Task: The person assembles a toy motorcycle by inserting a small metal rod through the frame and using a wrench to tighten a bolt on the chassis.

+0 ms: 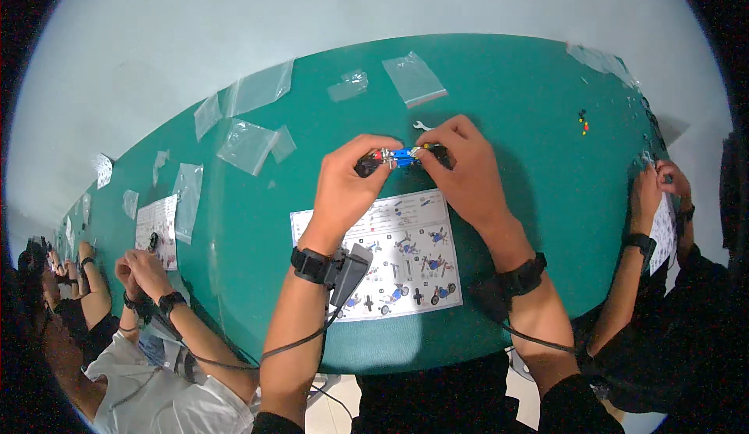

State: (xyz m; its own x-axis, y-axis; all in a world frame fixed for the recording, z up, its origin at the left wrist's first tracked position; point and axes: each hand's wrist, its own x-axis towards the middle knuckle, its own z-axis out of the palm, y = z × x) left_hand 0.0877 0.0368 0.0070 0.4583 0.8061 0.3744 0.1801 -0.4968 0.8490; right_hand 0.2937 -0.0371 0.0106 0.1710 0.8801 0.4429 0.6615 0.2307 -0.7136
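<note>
The left hand (349, 180) is curled nearly closed, thumb and fingers pinching the left end of a small model (403, 155), while the right hand (466, 170) pinches its right end in the same way; the model is held level between them, blue in the middle with bits of red and yellow and a dark rounded part at each end, above the green surface (550, 223) and just beyond the top edge of a printed picture sheet (406, 254). A small silver wrench (421, 126) lies just beside the right hand's fingers, and a clear plastic bag (414, 80) lies beyond it, with more clear bags (258, 90) spread to the left. A few tiny coloured parts (583, 127) sit off to the right. Black wristbands (524, 276) circle both wrists, the left one bearing a dark grey device (349, 275). At the left a co-worker's hands (148, 274) meet near another sheet (158, 219), and another person's hands (646, 192) are at the right edge of the surface
</note>
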